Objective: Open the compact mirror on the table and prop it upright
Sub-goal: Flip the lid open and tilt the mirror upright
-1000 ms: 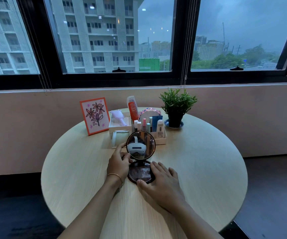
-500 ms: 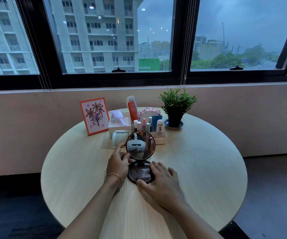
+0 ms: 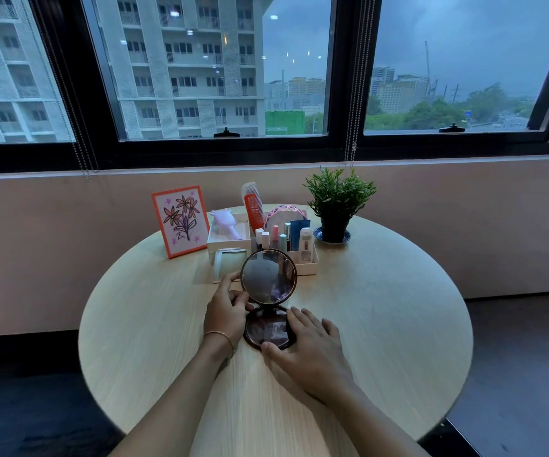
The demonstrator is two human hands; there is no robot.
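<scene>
Compact mirror [image 3: 268,301] upright mid-table [image 3: 382,324], hands at both edges.

Open compact mirror [image 3: 269,301] upright on round table [image 3: 398,324], left hand [image 3: 225,311] and right hand [image 3: 312,347] alongside.

**Two bare hands, both forearms reaching forward**

The left hand [image 3: 225,311] stands on its edge, fingers curled, forefinger stretched ahead, a thin bangle at the wrist. The right hand [image 3: 312,352] lies palm down and flat, fingers spread and pointing forward-left, thumb tucked inward. Both forearms come up from the bottom edge.
</scene>
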